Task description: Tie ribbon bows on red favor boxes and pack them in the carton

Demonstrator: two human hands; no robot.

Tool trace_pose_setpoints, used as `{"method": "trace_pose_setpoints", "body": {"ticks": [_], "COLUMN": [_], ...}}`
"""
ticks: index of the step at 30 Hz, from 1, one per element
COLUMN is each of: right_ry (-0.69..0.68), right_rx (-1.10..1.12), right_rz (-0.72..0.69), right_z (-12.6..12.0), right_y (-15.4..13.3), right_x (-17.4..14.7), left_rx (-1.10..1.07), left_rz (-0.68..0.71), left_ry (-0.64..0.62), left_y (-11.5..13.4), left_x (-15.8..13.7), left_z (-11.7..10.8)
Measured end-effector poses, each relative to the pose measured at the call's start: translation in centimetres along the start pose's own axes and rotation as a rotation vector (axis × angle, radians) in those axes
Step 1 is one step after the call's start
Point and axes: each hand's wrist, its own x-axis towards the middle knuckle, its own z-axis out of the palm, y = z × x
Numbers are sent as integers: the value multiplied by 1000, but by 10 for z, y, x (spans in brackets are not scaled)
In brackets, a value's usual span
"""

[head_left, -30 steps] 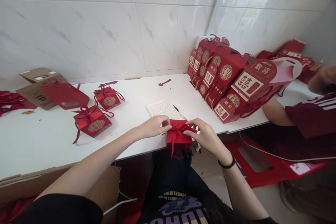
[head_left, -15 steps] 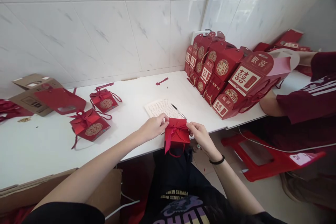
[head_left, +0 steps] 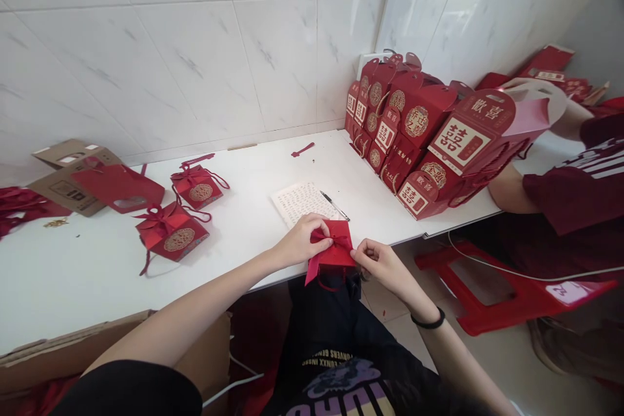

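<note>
By a white table (head_left: 248,221) and tiled wall (head_left: 190,52), both hands (head_left: 307,239) (head_left: 383,264) apparently pinch ribbon (head_left: 312,268) on a red box (head_left: 337,229).

black short sleeves (head_left: 134,387); black wristband (head_left: 429,322); purple-printed shirt (head_left: 344,380)

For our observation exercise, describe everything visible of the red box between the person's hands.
The red box looks like card. A pinkish-red ribbon crosses its top, one tail hanging over the near side; a red cord loops below. It is at the near edge of the table, support hidden. The left hand pinches the ribbon on top; the right hand is at the box's right edge.
</note>
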Motion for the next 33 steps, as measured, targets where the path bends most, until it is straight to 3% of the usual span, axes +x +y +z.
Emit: {"method": "trace_pose_setpoints", "body": {"ticks": [5,8,13,21,27,29,33], "right_ry": [-3,-80,-86,-77,-335,-240,199], "right_rx": [-179,-196,-309,-382,-363,-402,-411], "right_rz": [41,32,-76,-154,-96,-98,-146], "right_z": [6,16,26,16,5,-5,-16], "right_y": [-16,-22,-12,0,-13,-20,-29], "right_x": [-20,-30,-29,-27,-34,-31,-13], "left_rx": [-58,-88,-113,-101,-69,-55,-49], "left_rz": [-42,-55,-54,-92,-110,-100,-98], "left_ry": [61,85,72,27,83,99,97], "left_y": [2,2,3,7,7,6,6], "left_x": [-2,-2,-2,-1,-2,-2,-3], "left_z": [7,10,9,5,9,10,12]}}
